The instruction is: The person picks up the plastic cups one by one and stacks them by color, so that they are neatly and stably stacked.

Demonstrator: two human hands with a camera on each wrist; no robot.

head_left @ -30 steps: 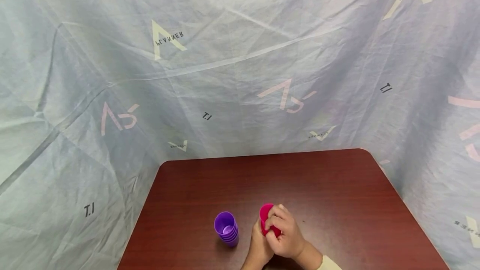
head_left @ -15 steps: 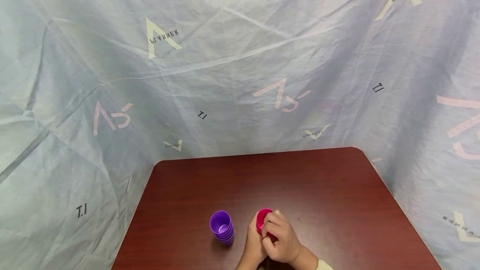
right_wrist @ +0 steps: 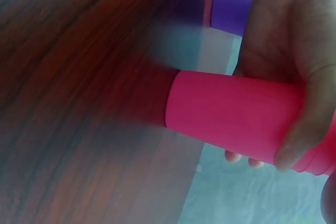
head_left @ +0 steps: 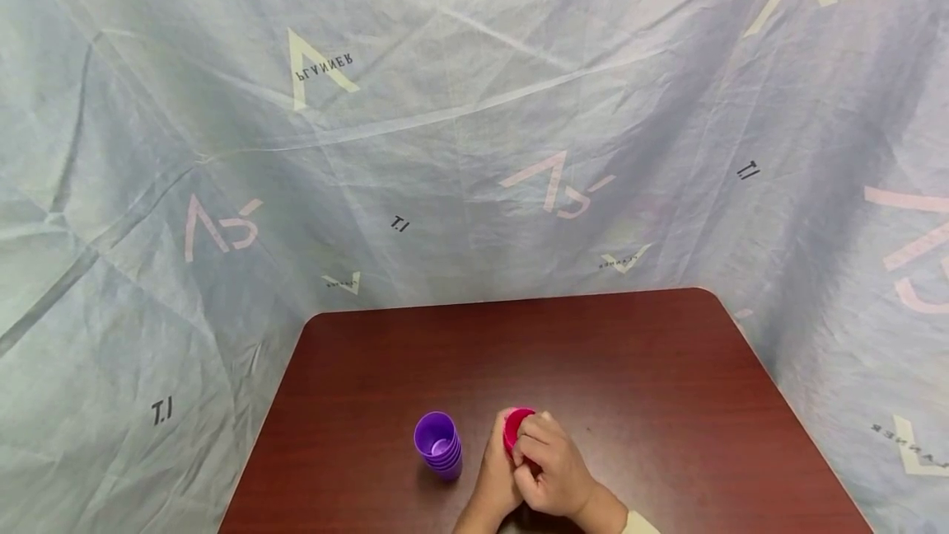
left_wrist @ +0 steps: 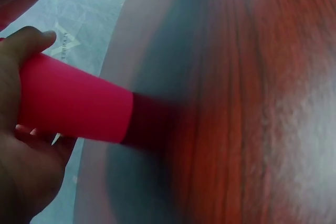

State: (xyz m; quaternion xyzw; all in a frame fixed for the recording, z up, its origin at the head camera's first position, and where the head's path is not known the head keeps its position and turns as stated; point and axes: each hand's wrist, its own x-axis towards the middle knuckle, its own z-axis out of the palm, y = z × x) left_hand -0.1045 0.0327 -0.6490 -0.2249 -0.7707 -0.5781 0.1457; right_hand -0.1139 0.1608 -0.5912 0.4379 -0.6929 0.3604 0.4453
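Several nested pink plastic cups (head_left: 513,428) stand upright on the table, mouth up, near its front edge. My left hand (head_left: 495,476) grips them around the side; in the right wrist view its thumb lies along the pink wall and stacked rims show at the upper end. Over the mouth, my right hand (head_left: 552,464) curls its fingers on the near right rim of the top pink cup, hiding part of the opening. In the left wrist view the cups' base (left_wrist: 113,116) meets the tabletop. A stack of purple cups (head_left: 437,439) stands to the left of my hands.
The dark red wooden table (head_left: 593,353) has rounded far corners. A pale grey printed sheet (head_left: 460,105) hangs behind it and along both sides. The purple stack is a short way from my left hand.
The top pink cup, tilted in my right fingers one second ago, now sits lower and straighter within my left hand's grip. The purple stack stays put; the head view has shifted slightly.
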